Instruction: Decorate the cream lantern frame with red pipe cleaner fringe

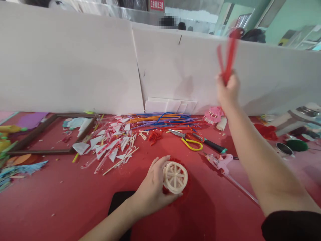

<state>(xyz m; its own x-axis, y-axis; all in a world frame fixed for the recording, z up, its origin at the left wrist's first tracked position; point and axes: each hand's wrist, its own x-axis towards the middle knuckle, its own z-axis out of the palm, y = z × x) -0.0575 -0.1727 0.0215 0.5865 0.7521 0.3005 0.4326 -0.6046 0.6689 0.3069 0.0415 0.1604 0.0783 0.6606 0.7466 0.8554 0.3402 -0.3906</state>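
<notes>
Low in the middle of the view, my left hand is closed around the side of a cream-coloured spoked wheel, its round face turned up toward me. Something red shows beneath and around the wheel, partly hidden by it. My right hand is raised high at the right, in front of the white partition. Its fingers are closed on red strips, which stick upward in a V and are smeared by motion. A pink glue gun lies on the table below my right forearm.
Yellow-handled scissors and a black-handled tool lie ahead of the wheel. Farther back are coloured sticks and white and pink scraps. A brown frame lies left; a white partition stands behind the red table.
</notes>
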